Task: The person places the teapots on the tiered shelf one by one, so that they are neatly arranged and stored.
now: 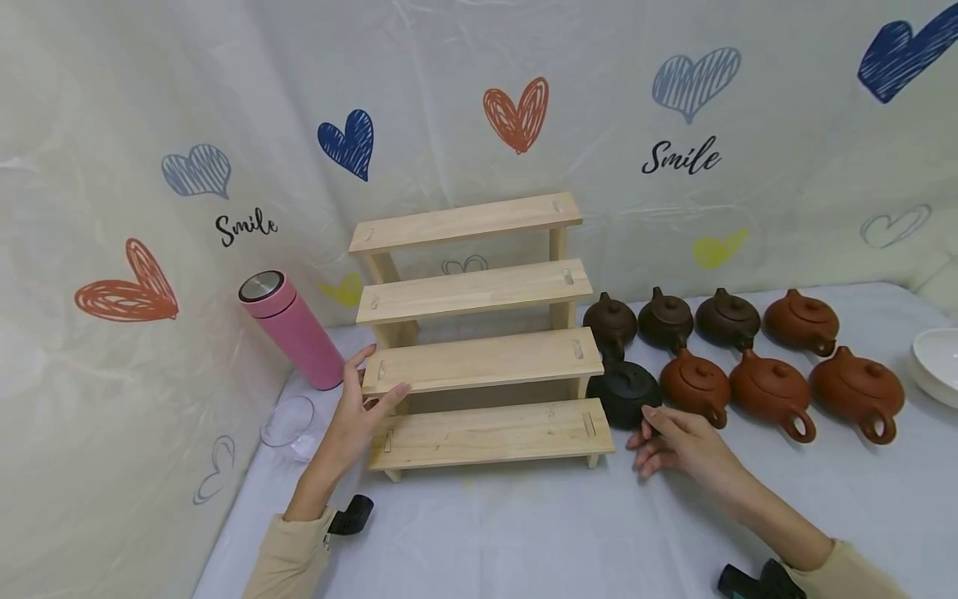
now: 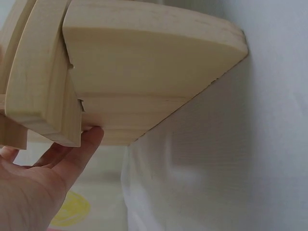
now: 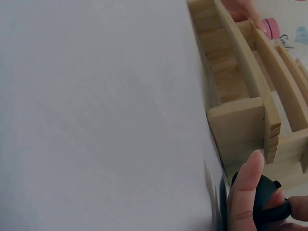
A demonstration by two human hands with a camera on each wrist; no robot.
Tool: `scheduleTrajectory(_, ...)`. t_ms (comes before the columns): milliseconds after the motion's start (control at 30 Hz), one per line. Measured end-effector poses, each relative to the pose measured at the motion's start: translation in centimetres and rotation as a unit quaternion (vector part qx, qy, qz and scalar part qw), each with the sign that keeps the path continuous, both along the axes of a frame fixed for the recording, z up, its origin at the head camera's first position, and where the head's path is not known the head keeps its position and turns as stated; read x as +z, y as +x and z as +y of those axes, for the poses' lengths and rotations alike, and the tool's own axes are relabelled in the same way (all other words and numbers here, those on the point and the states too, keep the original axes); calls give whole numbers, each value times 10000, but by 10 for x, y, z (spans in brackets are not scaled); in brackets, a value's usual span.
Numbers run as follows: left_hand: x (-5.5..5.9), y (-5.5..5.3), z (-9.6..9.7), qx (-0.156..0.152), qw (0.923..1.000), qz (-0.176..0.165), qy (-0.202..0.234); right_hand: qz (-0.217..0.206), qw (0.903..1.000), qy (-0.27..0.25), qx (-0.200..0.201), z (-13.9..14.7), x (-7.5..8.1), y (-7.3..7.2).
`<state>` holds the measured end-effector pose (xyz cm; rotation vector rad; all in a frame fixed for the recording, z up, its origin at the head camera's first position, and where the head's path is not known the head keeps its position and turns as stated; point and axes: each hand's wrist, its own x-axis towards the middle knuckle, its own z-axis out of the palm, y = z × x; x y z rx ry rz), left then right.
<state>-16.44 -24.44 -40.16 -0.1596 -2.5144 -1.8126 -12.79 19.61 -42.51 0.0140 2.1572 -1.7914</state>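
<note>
A four-step wooden display stand (image 1: 479,363) stands on the table in the head view. My left hand (image 1: 353,428) grips the left end of its second board from the bottom, with the thumb on top. The left wrist view shows those fingers (image 2: 82,151) against the stand's side. Just right of the stand sits a small black teapot (image 1: 623,394). My right hand (image 1: 688,449) pinches its handle (image 3: 276,211), which the head view hides behind the fingers. All four boards are bare.
Dark brown teapots (image 1: 728,319) and reddish clay teapots (image 1: 771,387) stand in two rows at the right, close behind the black one. A white bowl (image 1: 937,366) is at the far right. On the left are a pink thermos (image 1: 299,337) and a clear glass cup (image 1: 288,423).
</note>
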Motion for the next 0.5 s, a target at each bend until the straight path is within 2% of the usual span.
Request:
scheduleTrajectory(133, 1, 1, 0, -3, 10000, -9, 26, 188, 9998, -45, -27, 2, 5, 2)
scheduleTrajectory(300, 1, 1, 1, -39, 10000, -4, 31, 764, 9969, -150, -83, 4, 17, 6)
scheduleTrajectory(500, 1, 0, 2, -43, 10000, -8, 33, 1219, 9919, 246, -254, 12, 38, 8)
